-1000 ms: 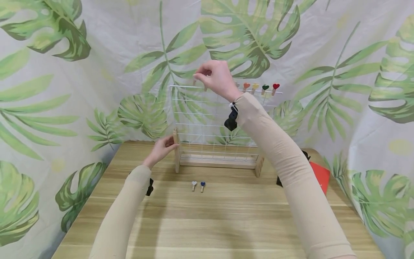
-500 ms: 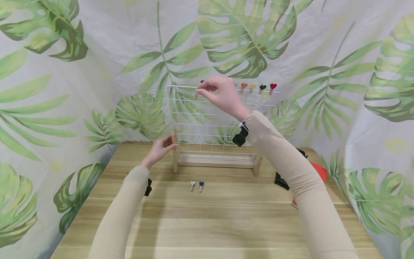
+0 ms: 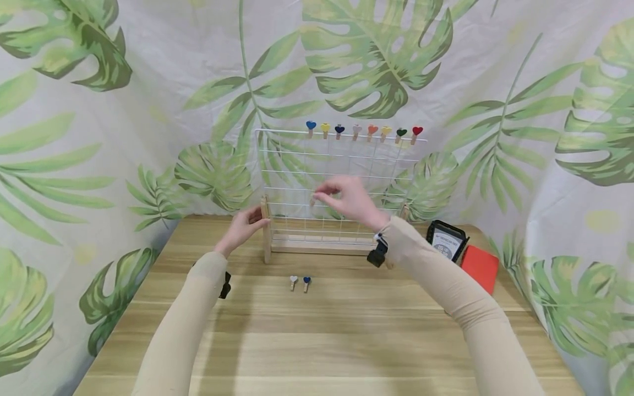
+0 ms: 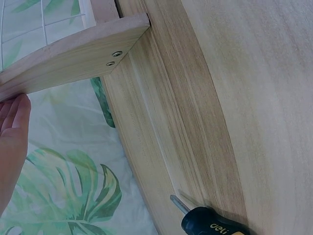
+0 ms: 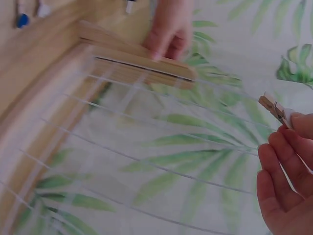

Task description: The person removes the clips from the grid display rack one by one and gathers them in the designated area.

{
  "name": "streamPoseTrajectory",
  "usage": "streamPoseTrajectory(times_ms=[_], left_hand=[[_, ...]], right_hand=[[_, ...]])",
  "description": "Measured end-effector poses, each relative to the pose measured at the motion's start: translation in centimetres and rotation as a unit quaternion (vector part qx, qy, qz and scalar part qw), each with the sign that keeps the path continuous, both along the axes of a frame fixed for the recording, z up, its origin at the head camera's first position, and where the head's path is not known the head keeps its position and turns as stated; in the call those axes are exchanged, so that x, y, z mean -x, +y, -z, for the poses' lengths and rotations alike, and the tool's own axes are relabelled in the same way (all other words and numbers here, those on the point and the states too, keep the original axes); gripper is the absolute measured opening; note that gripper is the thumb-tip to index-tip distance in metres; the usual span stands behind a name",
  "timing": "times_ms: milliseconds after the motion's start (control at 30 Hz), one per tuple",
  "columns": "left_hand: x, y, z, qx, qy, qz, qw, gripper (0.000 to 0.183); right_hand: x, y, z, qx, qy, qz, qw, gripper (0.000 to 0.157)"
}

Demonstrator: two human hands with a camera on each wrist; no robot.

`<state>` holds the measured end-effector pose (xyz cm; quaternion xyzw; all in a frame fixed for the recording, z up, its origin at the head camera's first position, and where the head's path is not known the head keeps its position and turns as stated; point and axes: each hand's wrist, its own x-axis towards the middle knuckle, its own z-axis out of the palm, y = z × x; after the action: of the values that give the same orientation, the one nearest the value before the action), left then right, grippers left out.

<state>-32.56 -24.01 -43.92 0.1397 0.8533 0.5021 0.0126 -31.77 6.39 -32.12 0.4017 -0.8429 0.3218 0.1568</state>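
Observation:
My right hand (image 3: 349,199) is in front of the white wire grid rack (image 3: 342,204), pinching a small wooden clothespin (image 5: 274,107) between thumb and index finger. A whitish piece on that clothespin is partly covered by the fingers. My left hand (image 3: 242,228) holds the rack's left wooden side board (image 3: 266,231), thumb in front and fingers behind. Along the top wire is clipped a row of several heart clothespins (image 3: 356,130), from blue at left to red at right. Before the rack lie a white heart clothespin (image 3: 293,281) and a dark blue one (image 3: 306,283).
At the table's right back are a black case (image 3: 448,240) with a printed label and a red flat item (image 3: 480,269). A deli screwdriver (image 4: 205,221) lies on the wooden table (image 3: 317,341), left of the rack. A leaf-patterned cloth (image 3: 148,110) hangs behind.
My right hand has come down from the top wire to the middle of the grid, still pinching the clothespin. The clipped row it covered now shows fully. My left hand stays on the side board.

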Motion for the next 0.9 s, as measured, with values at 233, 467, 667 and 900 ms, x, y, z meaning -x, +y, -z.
streamPoseTrajectory(times_ms=[233,467,667,900], left_hand=[[-0.1,0.1,-0.3,-0.019,-0.023,0.001,0.9996,0.059],[0.0,0.0,-0.2,-0.016,-0.023,-0.002,0.9996,0.058],[0.0,0.1,-0.1,-0.017,-0.027,-0.003,0.9995,0.058],[0.2,0.1,-0.1,-0.015,-0.022,-0.008,0.9996,0.057]], right_hand=[[-0.7,0.5,7.4,-0.024,-0.088,0.008,0.996,0.015],[-1.3,0.7,14.2,-0.060,-0.166,0.015,0.984,0.014],[-1.8,0.8,18.1,-0.085,-0.212,0.026,0.973,0.015],[-1.9,0.9,20.3,-0.099,-0.223,0.038,0.969,0.015]])
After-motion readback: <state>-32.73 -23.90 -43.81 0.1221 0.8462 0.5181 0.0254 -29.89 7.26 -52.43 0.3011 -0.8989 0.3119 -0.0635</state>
